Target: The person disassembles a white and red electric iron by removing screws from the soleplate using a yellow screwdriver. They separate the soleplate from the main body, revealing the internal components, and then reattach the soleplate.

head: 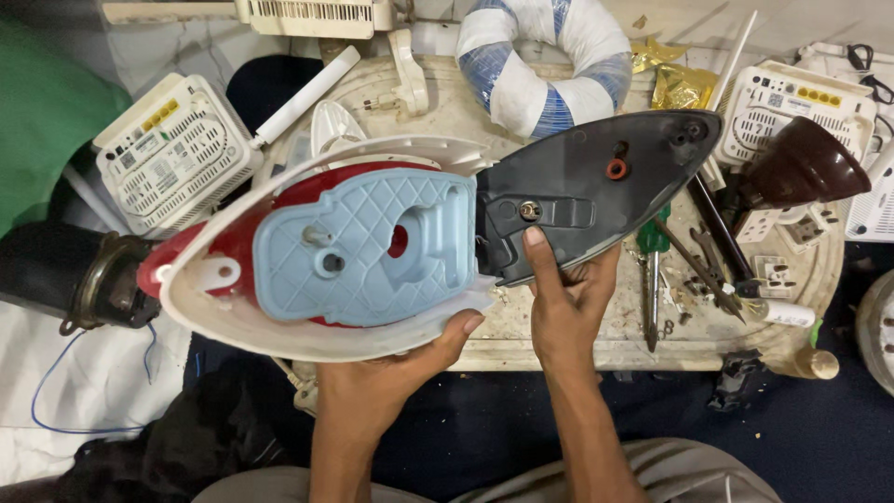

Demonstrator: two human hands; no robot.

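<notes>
Held above a cluttered round work table [521, 349], in the middle of the view: an opened clothes iron in two halves. Left hand [391, 377] cupped under the near edge of the white and red iron shell [279, 326], thumb curled up over its rim, closed on it. Inside the shell, a pale blue quilted plastic insert [363, 247] with a round hole showing red beneath. Right hand [568, 303] gripping the near edge of the dark grey soleplate half [605, 186], index finger stretched up flat against it, tip just below a brass screw [530, 210]. Also on the grey half, a small orange ring [616, 169]. Long axis of the whole iron running left to right, tilted slightly up toward the right; shell's pointed nose aimed left, grey half's pointed end aimed right and away. Behind the iron, a blue and white wrapped ring [545, 61]. To the left, a white vented router box [172, 149]; to the right, another white vented box [801, 107] and a dark brown domed part [805, 168]. Just right of the right hand, a green-handled screwdriver [652, 247] and pliers [708, 265] lying on the table.
</notes>
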